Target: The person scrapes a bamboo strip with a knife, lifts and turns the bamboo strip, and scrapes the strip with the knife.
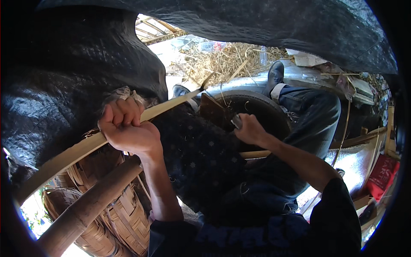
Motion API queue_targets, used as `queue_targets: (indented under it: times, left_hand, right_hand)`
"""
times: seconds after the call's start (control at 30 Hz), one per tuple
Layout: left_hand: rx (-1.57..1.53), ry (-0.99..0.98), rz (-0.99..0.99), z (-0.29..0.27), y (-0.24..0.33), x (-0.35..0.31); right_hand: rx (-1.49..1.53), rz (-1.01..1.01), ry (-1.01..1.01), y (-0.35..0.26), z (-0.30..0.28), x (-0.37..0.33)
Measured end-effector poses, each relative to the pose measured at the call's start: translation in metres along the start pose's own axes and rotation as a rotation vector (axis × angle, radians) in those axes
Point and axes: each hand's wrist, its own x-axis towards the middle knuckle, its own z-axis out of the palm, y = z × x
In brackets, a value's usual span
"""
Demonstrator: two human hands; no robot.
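My left hand (133, 135) is closed around a long pale strip, apparently split bamboo (70, 159), which slants from the lower left up to the middle. At the strip's far end a thin darker sliver (208, 80) curls away. My right hand (252, 129) grips the short handle of a knife (212, 108) with a broad, dark blade. That blade points left and lies just below the strip's far end; whether they touch I cannot tell. Dark patterned cloth (201, 150) covers my lap beneath both hands.
Black plastic sheeting (81, 64) hangs at left and above. Below the left forearm are a thick bamboo pole (92, 205) and woven baskets (122, 222). A round, dark, tyre-like rim (274, 109) lies between my legs. Straw (214, 62) is scattered beyond; a red bag (382, 175) is at right.
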Motion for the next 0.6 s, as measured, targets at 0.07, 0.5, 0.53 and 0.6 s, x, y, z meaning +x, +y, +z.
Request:
queue_targets:
  times: [0.07, 0.5, 0.53, 0.6]
  left_hand:
    - [-0.069, 0.028, -0.025, 0.01, -0.003, -0.001]
    - [0.095, -0.042, -0.013, 0.0, -0.012, -0.008]
    - [0.134, -0.087, 0.061, -0.003, -0.014, -0.005]
    - [0.074, -0.172, 0.063, -0.01, -0.015, -0.004]
  right_hand:
    - [0.027, -0.021, 0.001, -0.001, -0.015, 0.007]
    - [-0.03, 0.053, -0.241, 0.025, 0.0, 0.0]
    - [0.014, 0.027, -0.239, 0.025, 0.0, 0.002]
    - [0.058, -0.005, -0.235, 0.026, -0.007, 0.008]
